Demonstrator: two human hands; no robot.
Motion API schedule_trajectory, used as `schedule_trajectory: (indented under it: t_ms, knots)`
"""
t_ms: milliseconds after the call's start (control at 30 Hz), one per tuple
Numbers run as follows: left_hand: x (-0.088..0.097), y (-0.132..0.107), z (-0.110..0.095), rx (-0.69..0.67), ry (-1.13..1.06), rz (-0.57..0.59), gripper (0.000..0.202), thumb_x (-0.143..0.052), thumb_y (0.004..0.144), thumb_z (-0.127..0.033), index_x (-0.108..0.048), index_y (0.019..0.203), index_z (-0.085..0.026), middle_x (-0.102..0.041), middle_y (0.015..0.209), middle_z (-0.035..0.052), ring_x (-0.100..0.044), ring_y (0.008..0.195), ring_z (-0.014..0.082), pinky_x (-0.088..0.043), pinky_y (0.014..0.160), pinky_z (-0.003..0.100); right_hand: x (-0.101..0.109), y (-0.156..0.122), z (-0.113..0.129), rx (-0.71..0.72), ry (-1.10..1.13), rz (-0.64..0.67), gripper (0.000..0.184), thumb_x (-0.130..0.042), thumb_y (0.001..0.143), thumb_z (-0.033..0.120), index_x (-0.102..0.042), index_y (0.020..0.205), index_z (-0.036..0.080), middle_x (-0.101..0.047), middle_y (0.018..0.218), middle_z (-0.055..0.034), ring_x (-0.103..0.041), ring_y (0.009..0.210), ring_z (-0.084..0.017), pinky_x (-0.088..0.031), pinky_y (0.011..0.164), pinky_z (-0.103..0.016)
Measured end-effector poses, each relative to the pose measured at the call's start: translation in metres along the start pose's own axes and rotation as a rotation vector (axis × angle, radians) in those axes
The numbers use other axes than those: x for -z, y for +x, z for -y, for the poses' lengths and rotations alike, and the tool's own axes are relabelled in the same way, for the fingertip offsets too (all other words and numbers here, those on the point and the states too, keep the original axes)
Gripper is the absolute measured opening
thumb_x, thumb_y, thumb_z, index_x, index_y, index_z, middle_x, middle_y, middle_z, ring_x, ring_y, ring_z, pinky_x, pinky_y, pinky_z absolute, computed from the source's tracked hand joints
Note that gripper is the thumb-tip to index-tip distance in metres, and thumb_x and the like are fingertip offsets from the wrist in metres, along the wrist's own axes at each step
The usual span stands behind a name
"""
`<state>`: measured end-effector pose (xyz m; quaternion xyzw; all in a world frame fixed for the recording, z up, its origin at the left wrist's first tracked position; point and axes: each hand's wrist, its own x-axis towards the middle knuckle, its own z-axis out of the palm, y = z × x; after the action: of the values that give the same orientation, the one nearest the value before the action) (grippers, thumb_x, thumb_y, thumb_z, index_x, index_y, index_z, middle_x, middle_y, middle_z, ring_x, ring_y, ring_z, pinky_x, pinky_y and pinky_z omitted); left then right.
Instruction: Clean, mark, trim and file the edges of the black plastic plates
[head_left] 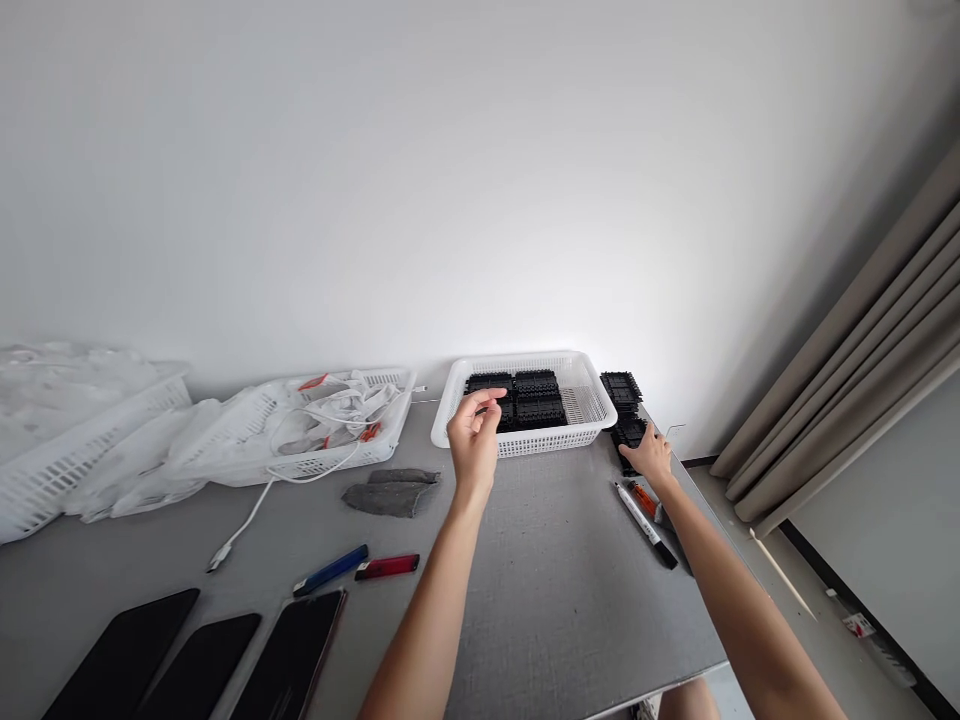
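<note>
A white slotted basket (585, 362) at the back of the grey table holds several black plastic parts (536, 397). My left hand (474, 435) hovers at its near left corner, fingers curled, thumb and fingertips pinched close; whether anything is between them is hidden. My right hand (651, 455) lies on a stack of black parts (627, 432) on the table just right of the basket, fingers bent over it. Another black part (619, 388) sits behind that stack.
A black marker (646, 526) and an orange tool (643, 497) lie near my right wrist. Grey cloth (391, 491), blue pen (330, 570), red lighter (387, 567), three dark phones (202, 660), and white baskets with bags and cables (330, 420) lie to the left. Curtain at right.
</note>
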<state>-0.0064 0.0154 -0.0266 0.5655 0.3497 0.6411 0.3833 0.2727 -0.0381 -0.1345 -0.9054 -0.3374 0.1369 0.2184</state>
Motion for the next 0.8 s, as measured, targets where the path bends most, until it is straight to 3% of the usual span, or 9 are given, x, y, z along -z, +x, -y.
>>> schedule_trajectory:
  t_ms: [167,300,500,633,700,800]
  knots:
    - [0.003,-0.006,-0.008,0.036,-0.038,0.063,0.018,-0.062,0.082,-0.033,-0.067,0.094,-0.021,-0.071,0.105,0.0072,-0.063,0.106,0.0233,-0.049,0.092,0.035,0.021,-0.012,-0.005,0.003,0.055,-0.042,0.092,-0.055,0.08,0.051,-0.015,0.155,0.015,-0.041,0.143,-0.0229,-0.037,0.136,-0.04,-0.036,0.103,-0.044]
    - [0.008,-0.013,-0.011,0.089,-0.07,0.085,0.017,-0.063,0.081,-0.034,-0.068,0.091,-0.021,-0.071,0.102,0.007,-0.064,0.105,0.024,-0.05,0.092,0.036,0.043,-0.046,0.007,0.03,0.242,-0.202,0.101,-0.055,0.079,0.058,-0.005,0.156,0.017,-0.032,0.148,-0.0245,-0.027,0.141,-0.041,-0.036,0.105,-0.049]
    - [0.004,-0.025,-0.024,0.111,-0.134,0.212,0.023,-0.065,0.082,-0.039,-0.069,0.096,-0.021,-0.07,0.099,0.0076,-0.066,0.092,0.0211,-0.053,0.079,0.032,0.062,-0.119,0.062,0.366,0.515,-0.356,0.103,-0.063,0.078,0.054,-0.004,0.157,0.026,-0.031,0.15,-0.0187,-0.031,0.14,-0.039,-0.03,0.111,-0.056]
    - [0.005,-0.033,-0.037,0.159,-0.114,0.461,0.046,-0.061,0.086,-0.05,-0.063,0.123,-0.023,-0.07,0.098,0.0087,-0.065,0.075,0.0191,-0.048,0.053,0.026,0.063,-0.154,0.097,0.578,0.63,-0.369,0.102,-0.067,0.078,0.051,-0.006,0.157,0.026,-0.028,0.152,-0.0179,-0.028,0.142,-0.037,-0.032,0.11,-0.057]
    - [0.006,-0.034,-0.041,0.152,-0.083,0.485,0.053,-0.062,0.085,-0.053,-0.058,0.129,-0.024,-0.07,0.093,0.0071,-0.064,0.07,0.0184,-0.045,0.048,0.026,0.061,-0.166,0.109,0.655,0.652,-0.369,0.102,-0.068,0.079,0.051,-0.006,0.157,0.028,-0.027,0.152,-0.0172,-0.027,0.142,-0.036,-0.032,0.111,-0.056]
    - [0.007,-0.031,-0.039,0.126,-0.056,0.471,0.043,-0.064,0.083,-0.054,-0.064,0.111,-0.022,-0.062,0.07,0.0007,-0.055,0.058,0.0151,-0.042,0.048,0.026,0.057,-0.178,0.121,0.707,0.673,-0.335,0.101,-0.069,0.08,0.049,-0.006,0.157,0.031,-0.027,0.152,-0.0158,-0.028,0.142,-0.035,-0.032,0.111,-0.057]
